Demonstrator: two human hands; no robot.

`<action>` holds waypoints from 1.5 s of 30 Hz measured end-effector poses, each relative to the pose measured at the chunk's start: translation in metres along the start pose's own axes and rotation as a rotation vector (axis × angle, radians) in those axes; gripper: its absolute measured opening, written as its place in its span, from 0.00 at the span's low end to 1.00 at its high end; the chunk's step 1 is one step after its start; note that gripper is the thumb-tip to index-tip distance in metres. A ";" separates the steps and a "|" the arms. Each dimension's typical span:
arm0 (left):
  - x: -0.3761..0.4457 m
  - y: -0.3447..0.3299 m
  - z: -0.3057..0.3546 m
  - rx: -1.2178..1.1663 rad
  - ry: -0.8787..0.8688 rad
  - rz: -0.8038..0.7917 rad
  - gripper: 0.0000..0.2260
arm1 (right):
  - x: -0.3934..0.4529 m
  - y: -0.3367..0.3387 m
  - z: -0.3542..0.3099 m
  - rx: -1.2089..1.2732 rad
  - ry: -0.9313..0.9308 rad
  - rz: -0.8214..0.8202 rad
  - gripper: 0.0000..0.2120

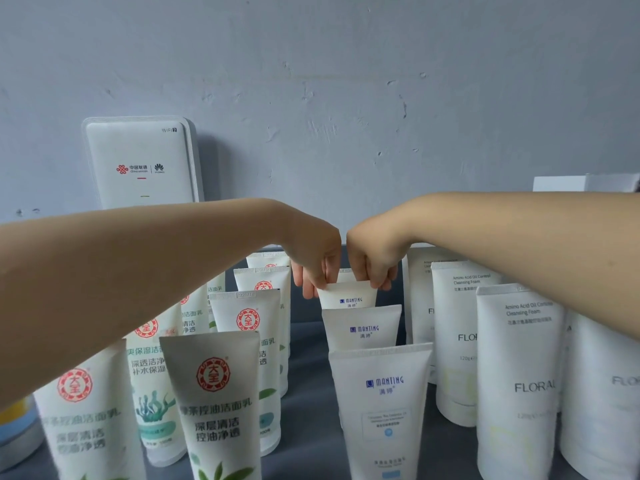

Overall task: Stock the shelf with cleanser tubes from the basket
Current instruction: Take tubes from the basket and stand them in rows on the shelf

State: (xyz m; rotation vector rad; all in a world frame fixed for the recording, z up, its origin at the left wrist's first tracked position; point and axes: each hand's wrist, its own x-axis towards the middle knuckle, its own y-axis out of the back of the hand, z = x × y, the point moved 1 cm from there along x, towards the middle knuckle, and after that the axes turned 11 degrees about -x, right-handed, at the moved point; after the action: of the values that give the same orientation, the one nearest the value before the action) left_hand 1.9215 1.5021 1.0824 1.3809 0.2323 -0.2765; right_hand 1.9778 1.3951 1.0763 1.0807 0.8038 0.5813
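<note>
Two hands, my left hand (313, 268) and right hand (372, 263), pinch the top corners of the rear Manting tube (347, 295), upright behind two others on the shelf (304, 344), open lanes separating Dabao tubes (247, 320) and Floral tubes (460, 337).

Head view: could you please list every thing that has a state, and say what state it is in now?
Left hand: pinches the rear Manting tube's top edge.
Right hand: pinches the same edge.
Rear Manting tube: upright, held, last in its row.
Front Manting tube: upright, free.
Floral tubes: upright.
Router: upright against the wall, lights on.
</note>
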 end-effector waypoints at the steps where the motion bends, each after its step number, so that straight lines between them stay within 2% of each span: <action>1: 0.000 0.000 0.000 -0.007 -0.008 -0.002 0.07 | 0.000 0.000 0.000 0.000 0.006 -0.002 0.05; 7: -0.002 -0.003 -0.001 -0.045 -0.049 -0.012 0.05 | -0.004 -0.001 0.002 -0.012 0.029 -0.007 0.09; 10: -0.004 -0.004 -0.001 -0.045 -0.043 0.014 0.07 | -0.009 0.000 0.000 -0.028 0.035 0.002 0.04; 12: -0.005 0.000 -0.002 -0.058 -0.047 0.079 0.08 | -0.015 0.007 0.001 -0.017 0.031 0.048 0.02; 16: -0.008 0.023 -0.006 -0.120 -0.066 0.282 0.07 | -0.026 0.034 0.019 0.059 -0.011 0.255 0.04; 19: -0.006 0.034 -0.007 -0.090 -0.065 0.347 0.05 | -0.023 0.042 0.030 0.056 -0.045 0.280 0.08; 22: 0.003 0.033 -0.006 -0.029 -0.050 0.298 0.05 | -0.010 0.037 0.029 -0.006 -0.032 0.204 0.12; 27: 0.027 0.025 -0.003 0.103 -0.018 0.182 0.13 | 0.014 0.024 0.026 -0.123 -0.016 0.089 0.16; 33: 0.041 0.016 -0.002 0.164 -0.005 0.031 0.10 | 0.036 0.010 0.025 -0.167 0.009 -0.059 0.11; 37: 0.045 0.011 -0.008 0.168 0.002 0.007 0.04 | 0.041 0.006 0.026 -0.161 0.007 -0.048 0.10; 40: 0.046 0.011 -0.012 0.147 -0.003 0.016 0.09 | 0.041 0.005 0.025 -0.137 0.000 -0.016 0.09; 45: 0.047 0.009 -0.015 0.118 -0.008 0.027 0.09 | 0.043 0.003 0.026 -0.131 0.000 0.021 0.07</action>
State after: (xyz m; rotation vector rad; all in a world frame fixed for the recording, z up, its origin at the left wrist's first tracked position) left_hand 1.9693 1.5157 1.0729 1.4984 0.1929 -0.2766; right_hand 2.0241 1.4152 1.0729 0.9698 0.7448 0.6426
